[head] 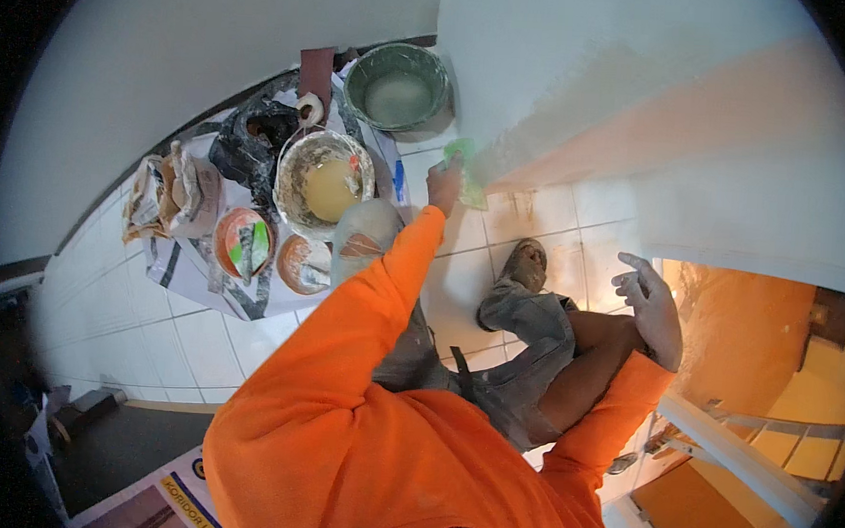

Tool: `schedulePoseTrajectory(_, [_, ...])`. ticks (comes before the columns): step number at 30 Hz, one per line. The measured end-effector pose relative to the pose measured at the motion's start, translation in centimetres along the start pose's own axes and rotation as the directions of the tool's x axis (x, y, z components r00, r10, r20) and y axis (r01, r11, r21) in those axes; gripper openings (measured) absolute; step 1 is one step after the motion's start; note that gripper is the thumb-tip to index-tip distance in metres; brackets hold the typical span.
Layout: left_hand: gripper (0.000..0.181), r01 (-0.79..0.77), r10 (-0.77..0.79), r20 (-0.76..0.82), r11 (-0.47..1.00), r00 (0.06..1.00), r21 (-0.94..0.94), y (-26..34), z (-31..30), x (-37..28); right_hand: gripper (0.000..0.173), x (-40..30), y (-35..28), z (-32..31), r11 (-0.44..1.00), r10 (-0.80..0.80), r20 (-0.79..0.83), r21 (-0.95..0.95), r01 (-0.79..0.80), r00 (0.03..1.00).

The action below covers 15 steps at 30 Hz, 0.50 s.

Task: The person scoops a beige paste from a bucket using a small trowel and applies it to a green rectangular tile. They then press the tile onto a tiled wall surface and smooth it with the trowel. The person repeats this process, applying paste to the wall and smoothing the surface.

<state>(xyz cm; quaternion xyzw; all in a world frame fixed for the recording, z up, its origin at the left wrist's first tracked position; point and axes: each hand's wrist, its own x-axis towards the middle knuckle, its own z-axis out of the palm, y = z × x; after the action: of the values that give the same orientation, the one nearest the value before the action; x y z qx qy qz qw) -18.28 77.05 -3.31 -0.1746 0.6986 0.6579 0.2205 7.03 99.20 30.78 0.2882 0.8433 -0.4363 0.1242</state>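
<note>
My left hand (444,186) grips a light green sponge or cloth (473,188), low down where the wall (580,129) meets the tiled floor. Above and to the right of it, the wall carries a grey, damp-looking patch and a pinkish band. My right hand (646,297) holds nothing; its fingers are spread and its wrist rests near my bent, bare knee (602,331). Just beyond my left hand stands a dark green bucket (396,87) with cloudy water. Left of that arm is a plaster-smeared white pail (326,187) holding yellowish liquid.
On a plastic sheet (199,288) lie a bowl (222,261) with a green putty knife, a second bowl (290,261) with white paste, a black plastic bag (250,140), paper sacks (197,195), a tape roll (310,107) and a brown strip (316,72). A white rail (742,453) runs at lower right.
</note>
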Motion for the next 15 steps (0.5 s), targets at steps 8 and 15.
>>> schedulePoseTrajectory(8, [0.040,-0.296,0.316,0.101,0.939,0.943,-0.174,16.9,-2.8,-10.2,0.039,1.2,-0.7,0.6,0.989,-0.148,0.008,0.013,0.148,0.989])
schedulePoseTrajectory(15, [0.026,-0.192,0.275,0.393,0.952,0.877,-0.237,30.5,-3.9,-15.7,0.037,1.6,-0.7,0.7,0.977,-0.209,-0.024,-0.038,0.208,0.978])
